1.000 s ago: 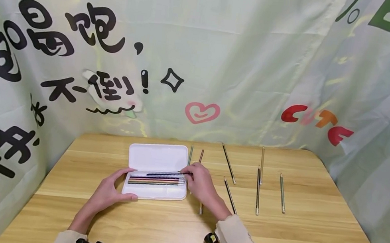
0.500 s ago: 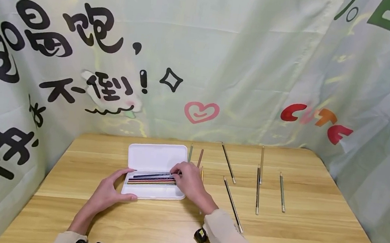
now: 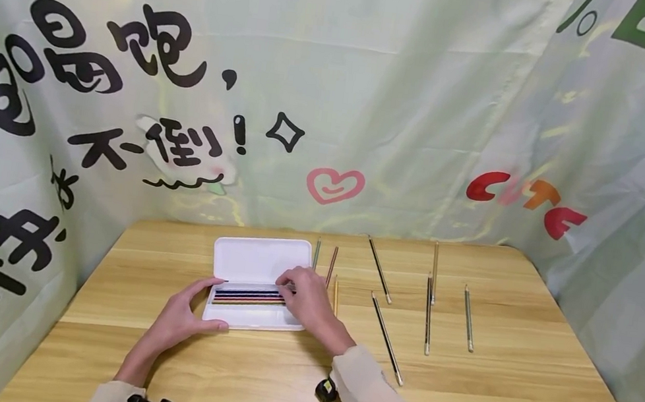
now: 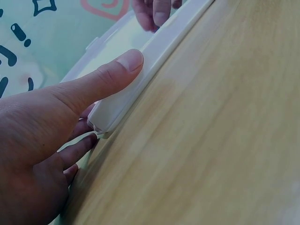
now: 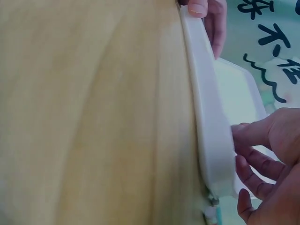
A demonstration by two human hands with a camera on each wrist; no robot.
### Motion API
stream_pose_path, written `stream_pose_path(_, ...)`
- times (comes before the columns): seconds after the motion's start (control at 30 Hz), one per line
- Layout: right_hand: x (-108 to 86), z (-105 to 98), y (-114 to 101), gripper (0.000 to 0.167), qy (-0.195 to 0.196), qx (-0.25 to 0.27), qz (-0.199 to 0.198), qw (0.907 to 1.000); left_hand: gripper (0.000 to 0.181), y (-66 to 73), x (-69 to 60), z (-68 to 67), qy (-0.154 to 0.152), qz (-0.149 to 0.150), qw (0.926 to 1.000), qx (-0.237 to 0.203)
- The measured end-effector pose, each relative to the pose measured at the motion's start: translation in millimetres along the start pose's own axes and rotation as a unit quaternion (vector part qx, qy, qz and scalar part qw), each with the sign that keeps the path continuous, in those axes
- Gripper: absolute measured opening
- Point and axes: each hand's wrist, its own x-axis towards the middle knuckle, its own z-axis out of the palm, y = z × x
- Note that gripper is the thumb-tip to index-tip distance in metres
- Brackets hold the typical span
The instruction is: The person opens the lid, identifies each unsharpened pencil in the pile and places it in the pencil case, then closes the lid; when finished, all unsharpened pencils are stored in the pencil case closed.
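Observation:
A white pencil case [image 3: 262,259] lies with its lid raised on the table, several colored pencils [image 3: 248,297] side by side inside. My left hand [image 3: 183,311] grips its left end, the thumb [image 4: 130,61] along the front edge and the fingers round the end. Over the right part of the case is my right hand [image 3: 311,302], fingertips down near the pencils' right ends. In the right wrist view its thumb and fingers [image 5: 255,176] are bent behind the case's front wall. Whether a pencil is between the fingertips is hidden.
Right of the case, several loose pencils are spread over the wooden table [image 3: 254,379], among them a black pencil [image 3: 387,339], a grey-green one [image 3: 468,318] and a yellow one [image 3: 336,295]. A printed cloth [image 3: 415,119] hangs behind the table.
My right hand has moved left over the case. The dark pencil it held at a slant now appears in line with the row. My left hand has stayed on the case.

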Motion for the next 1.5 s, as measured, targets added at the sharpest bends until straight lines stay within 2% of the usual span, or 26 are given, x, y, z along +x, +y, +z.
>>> stream_pose_path(0.23,-10.0,-22.6,2.5,0.013,0.026,0.081,0.016,0.9962,0.089,-0.5,-0.3,1.5,0.002,-0.001,1.0,0.002)
stream_pose_path(0.37,-17.3,-32.5,10.8,0.016,0.043,0.093,0.037,0.9941,0.089,-0.1,-0.8,1.2,0.005,0.001,1.0,0.006)
stream_pose_path(0.57,-24.5,-37.2,30.2,0.024,0.044,0.053,0.08,0.9945,0.091,-0.2,-1.4,-0.7,0.002,-0.002,1.0,0.004)
stream_pose_path(0.73,-27.3,-36.4,37.0,0.04,0.003,-0.008,0.113,0.9935,0.093,-1.5,-2.5,-1.3,0.0,-0.006,1.0,-0.002)
stream_pose_path(0.9,-29.5,-38.4,34.5,0.058,-0.038,-0.062,0.15,0.986,0.092,-0.1,-2.0,-1.1,0.001,-0.005,1.0,-0.002)
stream_pose_path(1.0,-32.1,-43.2,33.1,0.063,-0.053,-0.072,0.166,0.9821,0.092,1.5,-1.0,-0.5,0.002,-0.001,1.0,-0.004)
stream_pose_path(1.23,-41.5,-60.9,41.4,0.046,-0.061,-0.053,0.174,0.9815,0.091,1.9,3.2,3.3,0.002,0.006,1.0,0.003)
stream_pose_path(1.5,-46.1,-68.6,50.9,0.035,-0.064,-0.078,0.163,0.9814,0.091,0.5,0.3,1.7,0.004,-0.004,1.0,-0.001)
